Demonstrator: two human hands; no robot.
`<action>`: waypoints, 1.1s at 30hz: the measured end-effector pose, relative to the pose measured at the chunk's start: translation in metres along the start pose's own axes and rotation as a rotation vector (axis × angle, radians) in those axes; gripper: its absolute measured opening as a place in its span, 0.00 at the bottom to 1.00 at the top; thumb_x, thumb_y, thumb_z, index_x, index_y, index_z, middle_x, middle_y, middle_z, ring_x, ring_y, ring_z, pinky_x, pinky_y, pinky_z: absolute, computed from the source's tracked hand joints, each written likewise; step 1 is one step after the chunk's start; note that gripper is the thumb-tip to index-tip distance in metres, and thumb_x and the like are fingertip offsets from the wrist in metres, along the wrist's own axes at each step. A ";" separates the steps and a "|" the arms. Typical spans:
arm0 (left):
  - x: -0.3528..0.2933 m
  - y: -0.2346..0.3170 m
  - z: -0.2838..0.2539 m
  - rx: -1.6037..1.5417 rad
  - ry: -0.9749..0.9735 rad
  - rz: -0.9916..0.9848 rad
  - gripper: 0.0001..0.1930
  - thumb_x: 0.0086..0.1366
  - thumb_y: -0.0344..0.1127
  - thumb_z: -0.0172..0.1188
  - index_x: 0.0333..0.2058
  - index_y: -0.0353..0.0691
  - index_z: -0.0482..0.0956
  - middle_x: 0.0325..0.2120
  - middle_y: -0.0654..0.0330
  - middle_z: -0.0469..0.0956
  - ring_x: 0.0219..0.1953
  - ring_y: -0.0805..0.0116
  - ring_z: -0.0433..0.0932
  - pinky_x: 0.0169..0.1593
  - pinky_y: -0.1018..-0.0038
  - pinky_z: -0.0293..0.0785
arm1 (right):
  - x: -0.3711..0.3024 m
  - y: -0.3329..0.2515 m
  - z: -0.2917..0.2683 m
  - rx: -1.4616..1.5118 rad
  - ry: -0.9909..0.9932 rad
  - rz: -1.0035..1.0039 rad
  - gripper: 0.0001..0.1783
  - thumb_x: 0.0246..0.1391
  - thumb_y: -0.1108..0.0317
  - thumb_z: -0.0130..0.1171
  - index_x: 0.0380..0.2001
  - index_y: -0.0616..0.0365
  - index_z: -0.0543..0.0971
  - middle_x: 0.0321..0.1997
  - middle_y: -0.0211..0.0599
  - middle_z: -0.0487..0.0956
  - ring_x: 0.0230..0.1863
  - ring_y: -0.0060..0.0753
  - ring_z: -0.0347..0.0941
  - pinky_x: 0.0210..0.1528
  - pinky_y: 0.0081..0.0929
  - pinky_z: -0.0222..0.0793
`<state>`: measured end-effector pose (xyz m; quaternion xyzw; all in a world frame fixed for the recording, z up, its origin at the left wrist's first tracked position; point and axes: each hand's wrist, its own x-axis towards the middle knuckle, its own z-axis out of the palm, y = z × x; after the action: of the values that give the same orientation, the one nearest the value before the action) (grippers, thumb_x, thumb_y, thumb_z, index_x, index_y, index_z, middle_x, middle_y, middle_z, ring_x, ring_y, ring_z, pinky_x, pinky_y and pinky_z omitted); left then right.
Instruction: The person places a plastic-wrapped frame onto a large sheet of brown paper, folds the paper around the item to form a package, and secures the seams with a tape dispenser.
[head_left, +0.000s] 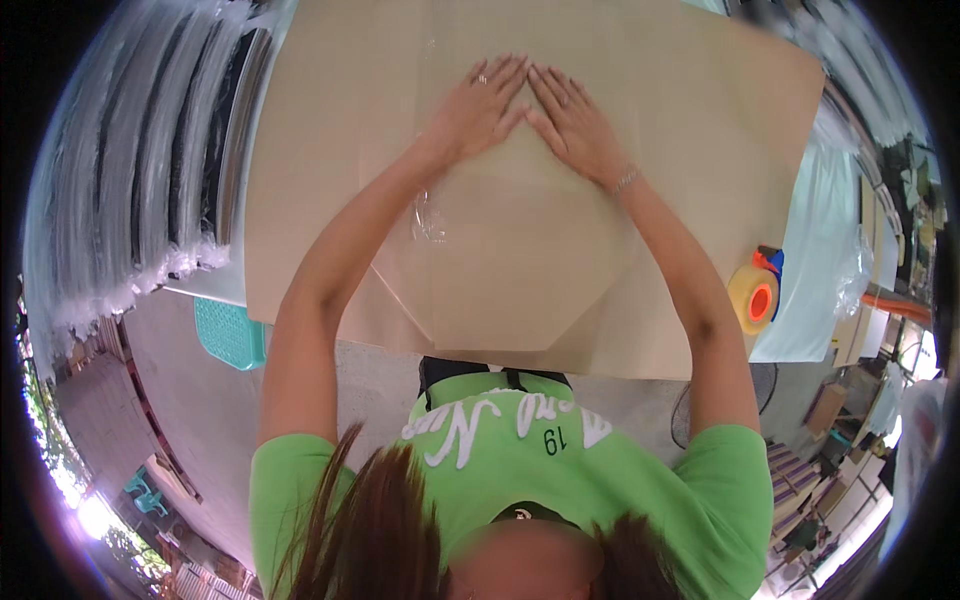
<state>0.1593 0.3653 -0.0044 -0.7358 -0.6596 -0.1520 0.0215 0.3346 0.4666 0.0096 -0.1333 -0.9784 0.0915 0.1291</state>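
Observation:
My left hand (478, 105) and my right hand (574, 122) lie flat, palms down, fingertips nearly touching, on the far edge of a beige hexagon-shaped board (505, 270). The board appears wrapped in clear plastic film (428, 215), which wrinkles beside my left forearm. It rests on a large beige cardboard sheet (330, 130) that covers most of the table. Neither hand grips anything. A ring shows on my left hand and a bracelet on my right wrist.
A roll of yellowish packing tape with an orange core, in a dispenser (755, 296), sits on the light blue table surface (820, 250) at the right. A teal plastic item (230, 335) stands under the table's left edge. Stacks of plastic-wrapped goods (140, 170) line the left.

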 end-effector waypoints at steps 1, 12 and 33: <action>-0.013 0.014 -0.008 -0.018 -0.030 0.005 0.32 0.69 0.50 0.37 0.64 0.33 0.49 0.65 0.51 0.50 0.68 0.56 0.46 0.69 0.61 0.40 | -0.016 -0.009 -0.006 -0.012 -0.037 -0.015 0.34 0.64 0.49 0.34 0.66 0.61 0.51 0.69 0.41 0.53 0.70 0.42 0.46 0.70 0.39 0.40; -0.098 0.097 -0.051 -0.100 -0.225 -0.028 0.38 0.66 0.58 0.40 0.65 0.36 0.48 0.66 0.56 0.47 0.68 0.61 0.44 0.69 0.61 0.37 | -0.097 -0.062 -0.041 0.049 -0.262 -0.125 0.39 0.60 0.44 0.40 0.67 0.55 0.48 0.71 0.34 0.49 0.71 0.39 0.43 0.70 0.39 0.39; -0.123 0.102 -0.034 0.182 -0.256 -0.027 0.39 0.59 0.66 0.43 0.63 0.49 0.57 0.65 0.67 0.54 0.67 0.70 0.50 0.67 0.55 0.44 | -0.088 -0.111 -0.016 0.352 -0.130 0.156 0.51 0.45 0.45 0.59 0.67 0.51 0.49 0.71 0.38 0.48 0.72 0.41 0.42 0.70 0.42 0.37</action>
<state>0.2423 0.2259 0.0139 -0.7351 -0.6779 0.0032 0.0018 0.3951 0.3383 0.0288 -0.1777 -0.9403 0.2791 0.0793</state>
